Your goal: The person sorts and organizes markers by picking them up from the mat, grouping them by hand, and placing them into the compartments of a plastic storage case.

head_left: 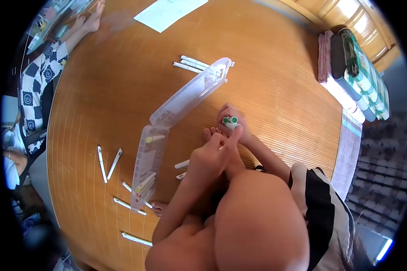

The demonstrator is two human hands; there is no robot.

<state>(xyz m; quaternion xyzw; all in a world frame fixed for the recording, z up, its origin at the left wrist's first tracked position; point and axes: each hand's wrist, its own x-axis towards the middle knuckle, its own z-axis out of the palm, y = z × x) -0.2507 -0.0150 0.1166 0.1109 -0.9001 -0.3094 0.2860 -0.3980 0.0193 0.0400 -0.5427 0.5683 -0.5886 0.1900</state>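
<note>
The right hand (233, 112) grips white, cylindrical, green-ended markers (234, 120) at one o'clock from the left hand (207, 156), whose grip cannot be determined, an open clear-plastic case (181, 101) lying at ten o'clock.

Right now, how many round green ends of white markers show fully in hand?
2: left green end and right green end, side by side in the right hand; more may be hidden.

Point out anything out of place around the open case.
Several markers lie loose at odd angles on the mat, outside the open case. That looks untidy, since others lie inside it.
</note>
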